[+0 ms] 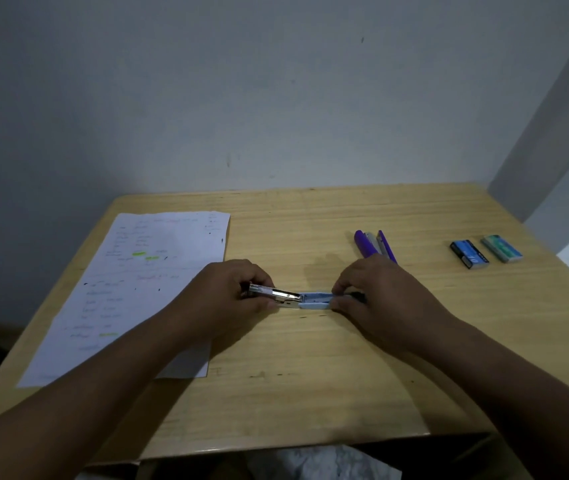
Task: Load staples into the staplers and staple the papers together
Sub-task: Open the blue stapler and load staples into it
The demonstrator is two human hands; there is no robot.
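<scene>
A light blue stapler [305, 300] lies swung open flat over the middle of the wooden table [310, 382]. My left hand [231, 292] grips its bare metal staple channel on the left. My right hand [376, 299] pinches the blue plastic end on the right. A purple stapler [375, 244] lies open behind my right hand. Two small staple boxes, one blue [469, 254] and one green [502, 248], rest at the far right. Written papers [130, 289] with green highlighter marks lie on the left, partly under my left forearm.
The table stands against a pale wall [276, 98], with another wall closing in at the right. Its near edge runs below my forearms, with light patterned floor [310, 462] beneath. The papers reach close to the table's left edge.
</scene>
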